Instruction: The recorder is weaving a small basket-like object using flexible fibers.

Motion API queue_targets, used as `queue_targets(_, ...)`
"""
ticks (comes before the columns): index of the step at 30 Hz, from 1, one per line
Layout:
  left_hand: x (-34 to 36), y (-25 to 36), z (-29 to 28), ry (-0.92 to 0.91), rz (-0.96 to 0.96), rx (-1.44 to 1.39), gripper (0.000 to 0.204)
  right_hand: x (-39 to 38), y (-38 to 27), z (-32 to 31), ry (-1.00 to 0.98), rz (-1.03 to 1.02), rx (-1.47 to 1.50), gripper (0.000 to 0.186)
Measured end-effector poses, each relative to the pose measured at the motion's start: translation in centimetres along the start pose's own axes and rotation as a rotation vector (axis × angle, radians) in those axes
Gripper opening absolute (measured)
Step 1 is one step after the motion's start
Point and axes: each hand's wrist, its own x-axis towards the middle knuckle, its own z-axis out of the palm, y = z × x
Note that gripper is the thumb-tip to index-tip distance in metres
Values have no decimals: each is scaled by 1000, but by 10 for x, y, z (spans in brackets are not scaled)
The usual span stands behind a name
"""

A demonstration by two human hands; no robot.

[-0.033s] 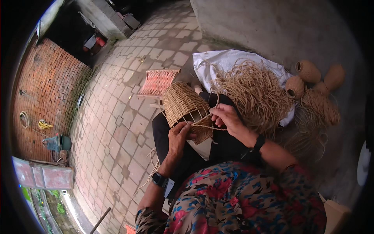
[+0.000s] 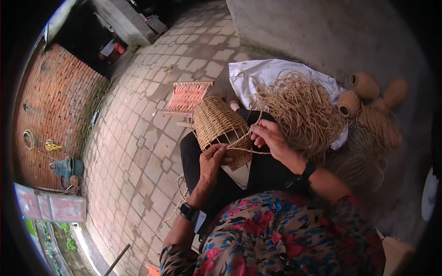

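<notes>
A woven straw basket (image 2: pixel 214 118) lies tilted across my lap, its open end toward me. Pale upright stakes show bare in a gap near its rim. At that rim my left hand (image 2: pixel 211 164) is closed, thumb and fingers pinching the edge where a twisted cord (image 2: pixel 247 150) crosses. My right hand (image 2: pixel 271 139) is closed on a thin straw cord (image 2: pixel 258 117) just right of the opening; the cord's end sticks up above the fingers. The fingertips of both hands are partly hidden.
A heap of loose straw cord (image 2: pixel 301 103) lies on a white sheet (image 2: pixel 243 76) to the right. Beyond it are several small woven pots (image 2: pixel 366 85) and coiled cord bundles (image 2: pixel 378 128). A low stool with a pink woven seat (image 2: pixel 189 97) stands ahead on the paving (image 2: pixel 138 142).
My right hand has shifted very slightly, and the cord end above it leans further right. My left hand and the basket look nearly the same.
</notes>
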Motion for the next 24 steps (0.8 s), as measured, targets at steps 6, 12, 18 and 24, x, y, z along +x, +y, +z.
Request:
queue_targets(6, -7, -8, 8, -11, -24, -46, 28, -5, -25, 15, -127, -64, -263, 20)
queue_targets(12, -11, -6, 19, -19, -5, -57, 29, 7, 8, 29, 204, -304, -1037, 26)
queue_targets(18, -11, -7, 9, -45, -24, -106, 30, 12, 13, 35, 161, -329, -1082, 21)
queue_targets(24, -5, -8, -12, -93, -29, -105, 29, 6, 13, -13, 108, -78, -631, 21)
